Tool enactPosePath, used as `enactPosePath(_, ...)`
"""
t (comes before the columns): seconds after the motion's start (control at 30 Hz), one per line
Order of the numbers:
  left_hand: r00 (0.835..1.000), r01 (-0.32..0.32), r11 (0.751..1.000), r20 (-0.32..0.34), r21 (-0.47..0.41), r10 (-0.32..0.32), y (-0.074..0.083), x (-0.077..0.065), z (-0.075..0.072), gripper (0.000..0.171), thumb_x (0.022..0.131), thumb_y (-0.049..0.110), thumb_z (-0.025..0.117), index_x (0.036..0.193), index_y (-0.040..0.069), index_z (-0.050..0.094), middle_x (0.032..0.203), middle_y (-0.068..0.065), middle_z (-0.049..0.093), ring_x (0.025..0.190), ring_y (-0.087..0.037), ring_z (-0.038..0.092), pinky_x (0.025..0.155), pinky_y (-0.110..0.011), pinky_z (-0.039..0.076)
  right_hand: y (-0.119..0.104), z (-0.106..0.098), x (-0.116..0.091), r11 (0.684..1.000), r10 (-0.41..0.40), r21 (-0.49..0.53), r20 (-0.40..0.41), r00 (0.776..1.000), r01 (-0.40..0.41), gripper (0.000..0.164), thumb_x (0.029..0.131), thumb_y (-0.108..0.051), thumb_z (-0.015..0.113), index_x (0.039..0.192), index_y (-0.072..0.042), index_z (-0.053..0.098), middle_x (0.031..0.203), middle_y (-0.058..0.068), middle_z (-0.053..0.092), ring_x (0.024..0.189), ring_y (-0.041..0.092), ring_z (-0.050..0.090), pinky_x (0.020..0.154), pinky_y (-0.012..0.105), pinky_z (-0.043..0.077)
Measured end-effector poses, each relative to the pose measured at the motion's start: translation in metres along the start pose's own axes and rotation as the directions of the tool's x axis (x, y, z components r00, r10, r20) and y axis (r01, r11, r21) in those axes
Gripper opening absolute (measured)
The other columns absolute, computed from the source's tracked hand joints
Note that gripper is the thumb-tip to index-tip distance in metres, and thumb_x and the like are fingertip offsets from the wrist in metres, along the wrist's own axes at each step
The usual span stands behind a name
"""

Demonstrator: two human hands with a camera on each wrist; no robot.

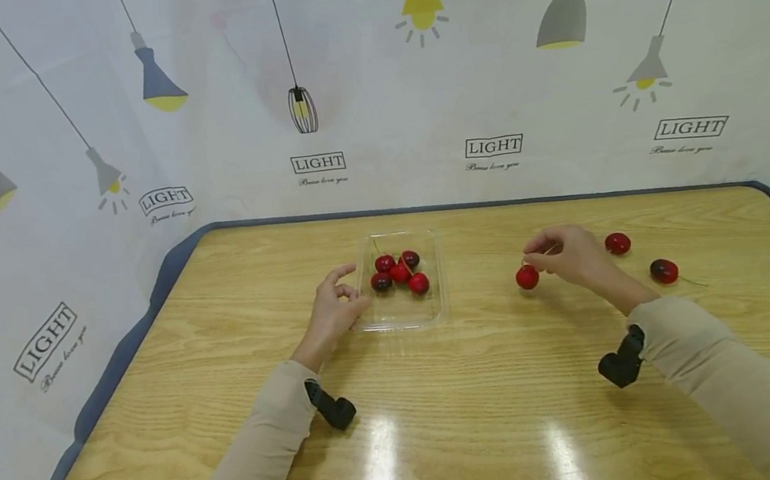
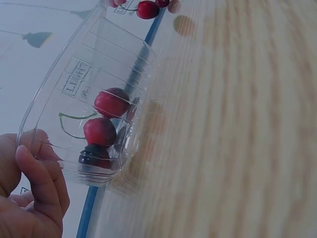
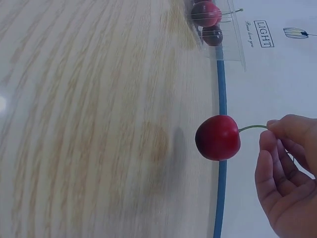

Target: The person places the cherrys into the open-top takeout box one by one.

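While the thumb and forefinger of the right hand point(image 1: 565, 255) pinch a thin green stem point(image 3: 253, 127), its round, glossy red cherry point(image 3: 218, 138) hangs above the yellow-brown wood-grain table point(image 1: 480, 387), right of a clear, rectangular plastic container point(image 1: 401, 314). Left-hand fingers point(image 2: 42, 181) and thumb pinch that container's left rim, beside clustered bright and dark red cherries point(image 1: 400, 272) inside. Past the right wrist lie an oval deep-red cherry point(image 1: 618, 243) and a stemmed red-and-blackish cherry point(image 1: 664, 271). Behind hangs a white, lamp-printed sheet point(image 1: 385, 113).
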State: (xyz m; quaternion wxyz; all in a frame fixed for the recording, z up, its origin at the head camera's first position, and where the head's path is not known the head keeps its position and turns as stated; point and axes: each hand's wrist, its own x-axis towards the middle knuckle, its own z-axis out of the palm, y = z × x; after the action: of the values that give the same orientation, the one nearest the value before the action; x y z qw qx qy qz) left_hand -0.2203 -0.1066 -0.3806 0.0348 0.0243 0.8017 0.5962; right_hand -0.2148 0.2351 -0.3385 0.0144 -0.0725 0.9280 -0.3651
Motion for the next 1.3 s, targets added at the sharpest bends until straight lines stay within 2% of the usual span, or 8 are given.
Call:
enactPosePath(0.6,1.000,-0.004,1.000,0.006,0.004,0.004,0.001,0.000,0.000,0.059,0.075,-0.004,0.055,0.131,0.007,0.038,0.065,-0.002,0.041,0.042,-0.007,0.034,0.038,-0.020,0.032,-0.026,0.005,0.013,0.997,-0.067,0.028,-0.013,0.998,0.067,0.018,0.082,-0.016,0.061,0.091,-0.001,0.062,0.086,0.011,0.061,0.073,0.021,0.057,0.060,0.027,0.045)
enactPosePath(0.93,1.000,0.008,1.000,0.031,-0.030,-0.007,0.000,0.001,-0.001,0.060,0.077,-0.003,0.057,0.132,0.007,0.037,0.065,-0.003,0.042,0.039,-0.007,0.035,0.037,-0.022,0.032,-0.040,0.009,0.019,0.992,-0.120,0.032,-0.010,0.993,0.121,0.016,0.083,-0.017,0.061,0.089,-0.002,0.063,0.083,0.009,0.060,0.073,0.020,0.055,0.061,0.028,0.045)
enactPosePath(1.17,0.998,0.019,1.000,0.055,-0.022,-0.018,0.023,-0.013,-0.002,0.060,0.077,-0.006,0.055,0.133,0.000,0.033,0.065,-0.004,0.040,0.038,-0.006,0.034,0.038,-0.022,0.032,-0.050,0.014,0.023,0.986,-0.159,0.053,-0.021,0.987,0.160,0.014,0.082,-0.015,0.061,0.089,-0.002,0.063,0.082,0.009,0.061,0.072,0.020,0.057,0.059,0.028,0.045)
enactPosePath(1.3,0.999,0.017,0.999,0.052,-0.040,-0.014,0.014,-0.007,-0.002,0.060,0.077,-0.005,0.056,0.133,0.003,0.034,0.064,-0.003,0.041,0.038,-0.007,0.034,0.038,-0.022,0.033,-0.055,0.017,0.025,0.985,-0.162,0.063,-0.019,0.987,0.163,0.015,0.082,-0.014,0.061,0.089,-0.001,0.063,0.082,0.009,0.061,0.073,0.022,0.057,0.059,0.027,0.045)
